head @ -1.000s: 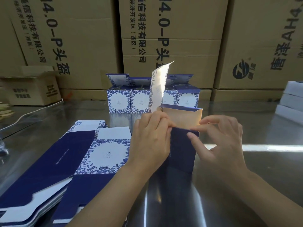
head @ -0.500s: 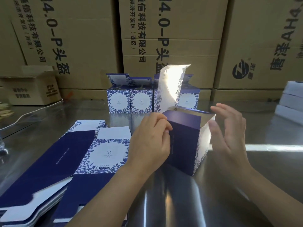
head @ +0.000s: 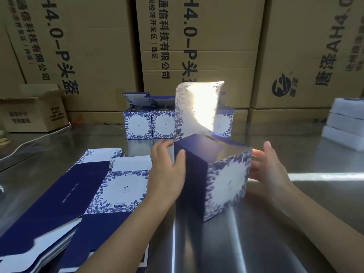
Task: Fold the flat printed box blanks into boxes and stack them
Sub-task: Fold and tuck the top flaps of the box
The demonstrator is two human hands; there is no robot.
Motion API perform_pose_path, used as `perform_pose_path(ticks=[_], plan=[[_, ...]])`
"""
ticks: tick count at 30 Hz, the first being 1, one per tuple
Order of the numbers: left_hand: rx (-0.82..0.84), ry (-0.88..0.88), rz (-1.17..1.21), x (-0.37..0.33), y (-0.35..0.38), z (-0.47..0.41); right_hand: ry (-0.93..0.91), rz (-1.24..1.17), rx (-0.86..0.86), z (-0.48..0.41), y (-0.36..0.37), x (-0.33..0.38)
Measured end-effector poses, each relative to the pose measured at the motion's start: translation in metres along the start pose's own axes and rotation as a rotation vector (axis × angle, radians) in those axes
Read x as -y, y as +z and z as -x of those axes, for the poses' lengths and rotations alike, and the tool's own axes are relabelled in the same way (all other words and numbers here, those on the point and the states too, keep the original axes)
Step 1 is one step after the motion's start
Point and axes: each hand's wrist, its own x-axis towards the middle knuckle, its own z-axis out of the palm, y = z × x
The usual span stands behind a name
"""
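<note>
A folded blue-and-white floral box stands on the steel table, one corner toward me, its lid flap raised. My left hand lies flat against its dark blue left side, fingers straight. My right hand touches its right side with straight fingers. A pile of flat printed blanks lies to the left. A row of finished boxes with open lids stands behind, partly hidden by the raised flap.
Big brown cartons wall off the back of the steel table. A small open carton sits at the far left. White foam blocks are stacked at the right edge.
The box has turned so its floral face shows toward me. My left hand let go of the top edge and flattened on the side; my right hand closed in on the right side.
</note>
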Motion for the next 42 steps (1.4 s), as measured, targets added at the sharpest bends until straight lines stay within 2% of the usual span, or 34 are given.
perform_pose_path(ticks=[6,8,16,24,29,32,42], plan=[[0.109,-0.417,0.443,-0.006,0.001,-0.003,-0.049,-0.039,0.061,0.016,0.011,0.01],[0.134,-0.462,0.521,-0.004,0.0,-0.005,-0.051,-0.091,0.105,0.02,0.014,0.01],[0.258,-0.449,0.6,-0.004,0.004,0.0,0.039,-0.358,0.18,0.029,0.015,0.018],[0.305,-0.447,0.652,-0.009,0.002,0.002,-0.002,-0.225,0.126,0.037,0.019,0.03],[0.314,-0.412,0.697,-0.003,0.002,-0.001,-0.031,-0.24,0.22,0.043,0.02,0.029],[0.299,-0.366,0.663,-0.001,0.004,-0.002,-0.012,-0.231,0.256,0.046,0.023,0.031],[0.275,-0.241,0.569,0.0,-0.001,-0.007,-0.043,-0.099,0.183,0.042,0.024,0.034]])
